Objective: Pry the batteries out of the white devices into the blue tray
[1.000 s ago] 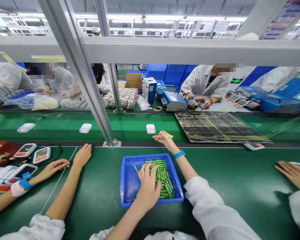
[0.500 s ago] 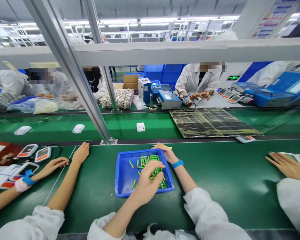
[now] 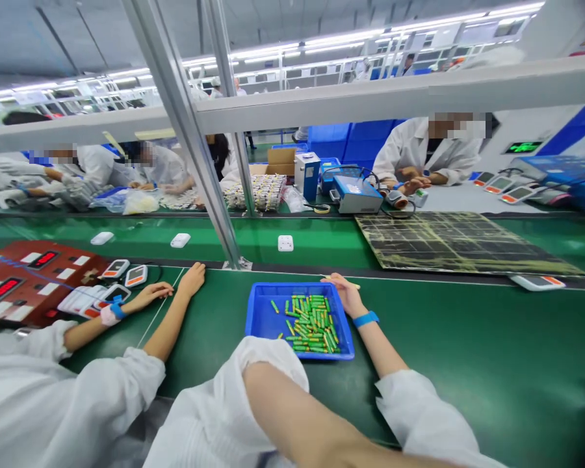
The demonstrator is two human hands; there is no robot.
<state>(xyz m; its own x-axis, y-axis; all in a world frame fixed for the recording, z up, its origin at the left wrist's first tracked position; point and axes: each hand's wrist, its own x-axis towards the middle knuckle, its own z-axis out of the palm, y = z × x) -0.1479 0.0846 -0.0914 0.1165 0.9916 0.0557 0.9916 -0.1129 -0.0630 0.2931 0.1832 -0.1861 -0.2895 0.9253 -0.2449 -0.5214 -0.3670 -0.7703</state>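
At the far right corner of the blue tray (image 3: 254,318), my right hand (image 3: 347,296) is closed around a thin yellow stick (image 3: 353,285); the stick's exact kind is too small to make out. That hand lies against the tray's rim, with a blue band on the wrist. Inside the tray are many small green batteries (image 3: 316,318) with gold ends, mostly heaped toward the right. My left hand is out of view: only its sleeve and forearm show, bent close to the camera and running off the bottom edge.
On the left, a co-worker's two hands (image 3: 192,279) rest on the green table (image 3: 468,344). Beyond them are white handheld devices (image 3: 136,276) and a red box with displays (image 3: 43,276). A metal post (image 3: 195,130) and a dark gridded panel (image 3: 458,240) stand ahead. White square parts (image 3: 285,243) lie on the green belt.
My left hand has lifted from over the batteries and left the picture, its forearm swinging toward me. The right hand keeps the stick at the tray corner. The view has turned left and tilted.
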